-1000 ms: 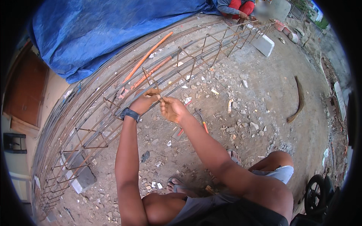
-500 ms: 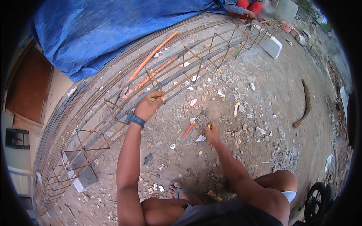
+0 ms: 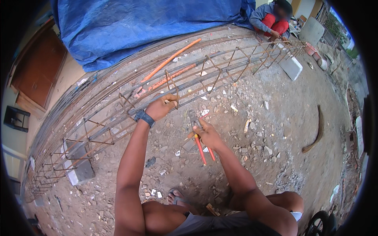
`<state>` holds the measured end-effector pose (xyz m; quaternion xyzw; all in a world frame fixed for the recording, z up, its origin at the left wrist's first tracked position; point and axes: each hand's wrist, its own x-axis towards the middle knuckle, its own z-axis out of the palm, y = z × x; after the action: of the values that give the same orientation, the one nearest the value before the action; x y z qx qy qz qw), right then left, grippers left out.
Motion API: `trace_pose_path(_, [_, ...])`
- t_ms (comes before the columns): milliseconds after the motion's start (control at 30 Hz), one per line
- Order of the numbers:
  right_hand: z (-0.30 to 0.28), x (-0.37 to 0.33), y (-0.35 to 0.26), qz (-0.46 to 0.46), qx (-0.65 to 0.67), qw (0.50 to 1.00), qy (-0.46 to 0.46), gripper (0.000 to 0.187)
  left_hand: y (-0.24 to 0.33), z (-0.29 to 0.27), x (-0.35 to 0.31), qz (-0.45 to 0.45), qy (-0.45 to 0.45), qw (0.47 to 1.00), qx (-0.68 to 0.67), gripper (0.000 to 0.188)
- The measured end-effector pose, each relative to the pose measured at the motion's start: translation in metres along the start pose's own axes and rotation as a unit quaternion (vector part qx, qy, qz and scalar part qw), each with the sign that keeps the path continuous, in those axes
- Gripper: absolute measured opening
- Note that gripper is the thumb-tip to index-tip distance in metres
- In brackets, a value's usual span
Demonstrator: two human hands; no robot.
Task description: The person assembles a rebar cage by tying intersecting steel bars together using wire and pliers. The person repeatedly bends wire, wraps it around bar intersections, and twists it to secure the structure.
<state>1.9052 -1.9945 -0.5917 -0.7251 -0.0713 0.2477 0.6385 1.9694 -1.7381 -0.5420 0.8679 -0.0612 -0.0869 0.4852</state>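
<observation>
A long rebar cage (image 3: 220,75) of rusty bars and square stirrups arcs across the ground ahead of me. At its near side my left hand (image 3: 160,107), with a dark watch on the wrist, has its fingers pinched at the lower corner of a stirrup (image 3: 169,80). Whether a thin wire is also between those fingertips cannot be made out. My right hand (image 3: 209,136) grips red-and-yellow-handled pincers (image 3: 200,148) near their neck. Their jaws point toward the cage and the two handles hang down toward me, spread apart.
Concrete blocks (image 3: 290,69) prop the cage at the far right and, with another block (image 3: 80,171), at the left. Orange tubes (image 3: 173,59) lie behind it, beside a blue tarp (image 3: 153,31). A co-worker (image 3: 271,19) squats at the far end. A stick bundle (image 3: 319,129) lies right.
My right hand has moved up and left, nearer the cage, and now holds the pincers closer to their neck with the handles toward me. My left hand remains at the stirrup. The view has tilted up.
</observation>
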Motion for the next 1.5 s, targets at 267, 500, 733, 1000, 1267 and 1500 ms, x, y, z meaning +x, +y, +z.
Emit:
trace_pose_path(267, [0.013,0.016,-0.022,-0.008,0.029,0.994,-0.102,0.041,0.006,0.001,-0.003,-0.008,-0.008,0.999,0.038,0.035])
trace_pose_path(500, [0.019,0.019,-0.009,-0.017,0.057,0.994,-0.088,0.044,0.011,0.001,-0.007,-0.004,-0.016,1.0,0.027,0.036])
trace_pose_path(733, [0.017,0.025,-0.003,-0.016,0.096,0.991,-0.093,0.041,0.004,0.004,-0.003,-0.011,-0.024,0.999,-0.028,0.039])
trace_pose_path(1000, [0.018,0.03,-0.009,-0.028,0.004,0.999,-0.035,0.037,0.006,0.007,-0.005,0.004,-0.025,0.999,-0.034,0.048])
trace_pose_path(1267, [0.032,0.027,-0.014,-0.048,-0.03,0.998,0.009,0.034,-0.009,0.005,-0.002,0.04,-0.016,0.999,-0.017,0.057])
trace_pose_path(1500, [0.034,0.031,-0.011,-0.05,-0.047,0.997,0.026,0.032,0.005,0.004,-0.009,0.059,-0.015,0.998,0.017,0.064])
